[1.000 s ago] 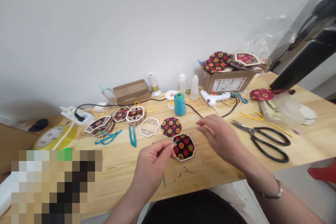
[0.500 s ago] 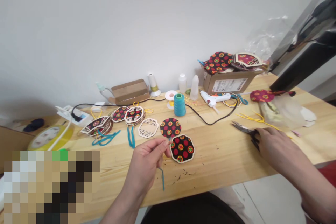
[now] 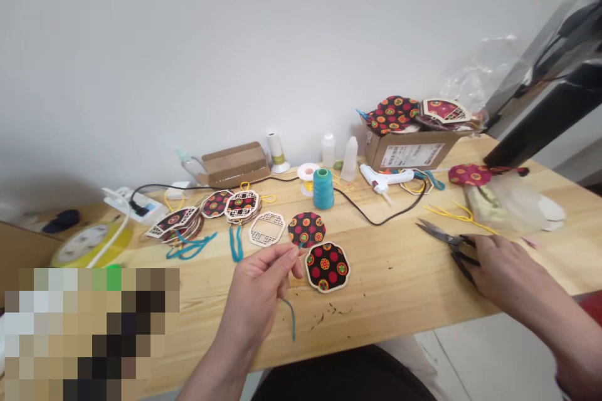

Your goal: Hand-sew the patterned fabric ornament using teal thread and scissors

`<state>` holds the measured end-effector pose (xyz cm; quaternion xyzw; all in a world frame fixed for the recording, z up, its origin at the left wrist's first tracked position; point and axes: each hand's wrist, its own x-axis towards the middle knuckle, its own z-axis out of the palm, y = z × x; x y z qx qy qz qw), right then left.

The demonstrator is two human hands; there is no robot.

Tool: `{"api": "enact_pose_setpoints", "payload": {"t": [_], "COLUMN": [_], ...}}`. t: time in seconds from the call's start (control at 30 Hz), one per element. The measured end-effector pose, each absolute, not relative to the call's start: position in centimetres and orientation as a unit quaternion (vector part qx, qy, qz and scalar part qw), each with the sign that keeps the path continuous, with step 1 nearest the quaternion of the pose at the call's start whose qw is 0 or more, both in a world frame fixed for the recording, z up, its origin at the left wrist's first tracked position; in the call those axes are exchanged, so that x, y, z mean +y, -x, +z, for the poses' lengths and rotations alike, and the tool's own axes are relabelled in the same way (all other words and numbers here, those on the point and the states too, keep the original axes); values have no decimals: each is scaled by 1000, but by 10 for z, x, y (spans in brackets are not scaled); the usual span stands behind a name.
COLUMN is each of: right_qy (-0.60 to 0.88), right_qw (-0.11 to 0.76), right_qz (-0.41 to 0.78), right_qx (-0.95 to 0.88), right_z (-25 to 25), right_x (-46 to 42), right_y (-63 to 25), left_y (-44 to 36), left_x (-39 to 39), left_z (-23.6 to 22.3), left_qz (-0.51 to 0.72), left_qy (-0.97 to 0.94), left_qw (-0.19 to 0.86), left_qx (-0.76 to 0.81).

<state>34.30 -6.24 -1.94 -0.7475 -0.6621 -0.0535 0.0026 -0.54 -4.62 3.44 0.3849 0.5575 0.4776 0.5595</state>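
My left hand (image 3: 268, 279) is closed in a pinch on a blue cord (image 3: 292, 319), whose loose end hangs below the fingers. Just right of the fingertips lies a wooden-rimmed piece with black floral fabric (image 3: 328, 267). Behind it is a round fabric disc (image 3: 306, 229), and to the left an openwork wooden frame (image 3: 266, 229). At the right, my right hand (image 3: 503, 272) has its fingers at the dark handles of a pair of scissors (image 3: 449, 238). The blades are slightly apart, pointing left over the table.
A blue thread cone (image 3: 323, 189) stands mid-table, with a white glue gun (image 3: 385, 178) and its black cable to its right. Finished ornaments (image 3: 242, 205) lie at the left. A cardboard box (image 3: 409, 149) of fabric pieces stands back right. Yellow cords (image 3: 454, 214) lie behind the scissors.
My right hand has shifted slightly right, and its fingers are now further around the scissor handles, which have spread apart. My left hand stays pinched on the cord, nearly unmoved.
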Motion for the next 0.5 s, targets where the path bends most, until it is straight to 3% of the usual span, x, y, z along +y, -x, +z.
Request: {"api": "enact_pose_setpoints", "payload": {"t": [0.13, 0.23, 0.33, 0.4, 0.5], "right_qy": [768, 744, 668, 608, 542], "right_qw": [75, 223, 360, 374, 296], "right_qz": [-10, 89, 269, 390, 519], "right_qx": [-636, -624, -593, -582, -591], "right_z": [-2, 12, 21, 25, 30], "right_x": [-65, -72, -78, -80, -81], "right_y": [-336, -319, -290, -267, -238], "left_y": [7, 7, 6, 6, 6], "left_x": [-47, -46, -46, -46, -48], "left_z": [36, 37, 38, 37, 37], "left_qz": [480, 479, 483, 486, 489], "left_qy": [-391, -389, -385, -385, -386], "left_qw": [557, 560, 561, 561, 563], "left_qx": [554, 553, 551, 549, 543]}}
